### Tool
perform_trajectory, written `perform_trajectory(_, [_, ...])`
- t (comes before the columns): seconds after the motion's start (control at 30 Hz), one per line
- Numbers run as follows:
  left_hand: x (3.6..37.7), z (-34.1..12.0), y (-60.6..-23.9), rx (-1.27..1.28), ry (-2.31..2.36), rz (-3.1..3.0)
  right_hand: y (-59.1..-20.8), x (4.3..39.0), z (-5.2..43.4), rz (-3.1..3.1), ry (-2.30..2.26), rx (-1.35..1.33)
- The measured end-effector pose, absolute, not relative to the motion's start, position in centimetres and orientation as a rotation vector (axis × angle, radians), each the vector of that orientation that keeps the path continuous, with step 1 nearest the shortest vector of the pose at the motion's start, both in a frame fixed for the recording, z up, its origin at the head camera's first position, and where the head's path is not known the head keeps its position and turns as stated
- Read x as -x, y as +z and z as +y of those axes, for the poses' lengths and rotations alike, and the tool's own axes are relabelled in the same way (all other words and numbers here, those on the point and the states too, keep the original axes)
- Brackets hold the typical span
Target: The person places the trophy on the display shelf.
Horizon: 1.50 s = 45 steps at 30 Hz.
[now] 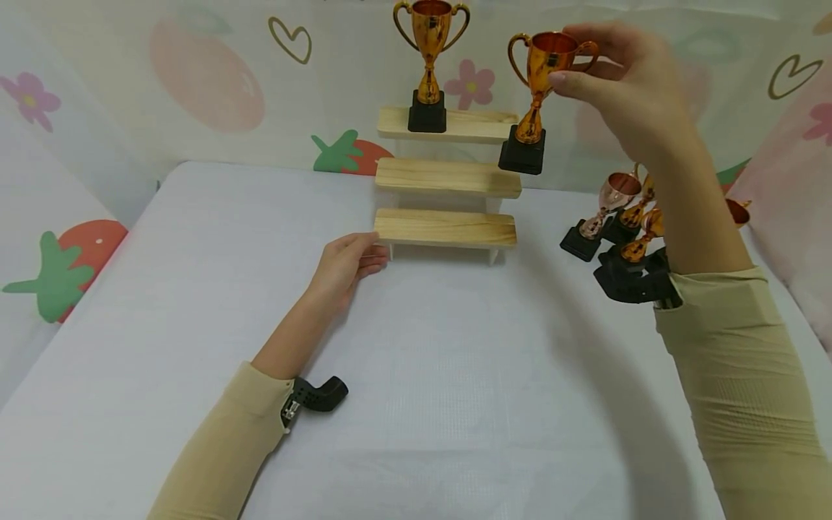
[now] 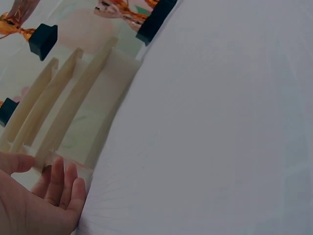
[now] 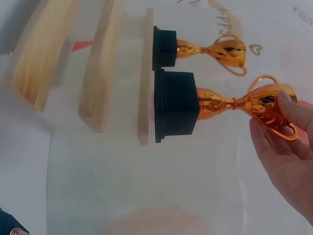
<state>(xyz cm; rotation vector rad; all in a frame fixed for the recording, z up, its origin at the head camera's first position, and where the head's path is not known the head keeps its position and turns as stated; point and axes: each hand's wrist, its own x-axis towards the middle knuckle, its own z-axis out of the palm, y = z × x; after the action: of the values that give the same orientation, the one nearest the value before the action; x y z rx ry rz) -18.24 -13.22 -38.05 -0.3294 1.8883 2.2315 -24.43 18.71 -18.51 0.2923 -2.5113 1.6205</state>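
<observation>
My right hand [image 1: 640, 90] pinches a gold trophy cup [image 1: 534, 123] by its bowl, beside the right handle. Its black base hangs in front of the right end of a three-step wooden display stand [image 1: 448, 227], slightly tilted. On the top step stands another gold trophy [image 1: 429, 68], upright, left of the held one. In the right wrist view the held trophy [image 3: 222, 103] has its base close to the top step; whether they touch I cannot tell. My left hand [image 1: 344, 271] grips the left end of the lowest step, thumb at the board and the other fingers curled beside the leg.
Several more trophies, one of them rose-coloured [image 1: 617, 191], stand on the white-covered table [image 1: 416, 397] at the right, partly hidden behind my right forearm. A backdrop [image 1: 214, 87] printed with fruit, flowers and hearts hangs directly behind the stand.
</observation>
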Motion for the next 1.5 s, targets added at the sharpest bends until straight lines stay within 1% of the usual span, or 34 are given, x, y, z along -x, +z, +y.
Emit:
perform_trajectory(0.67, [18.2, -13.1, -38.4, 0.304, 2.22, 1.907, -17.6, 27.9, 15.9, -2.439, 1.639, -0.489])
perform_trajectory(1.07, [18.1, -13.2, -38.3, 0.306, 2.217, 1.918, -18.1, 29.9, 15.6, -2.439, 1.644, -0.471])
perform_trajectory(1.5, [18.1, -13.3, -38.1, 0.297, 2.209, 1.922, -18.7, 31.2, 14.9, -2.464, 1.654, -0.45])
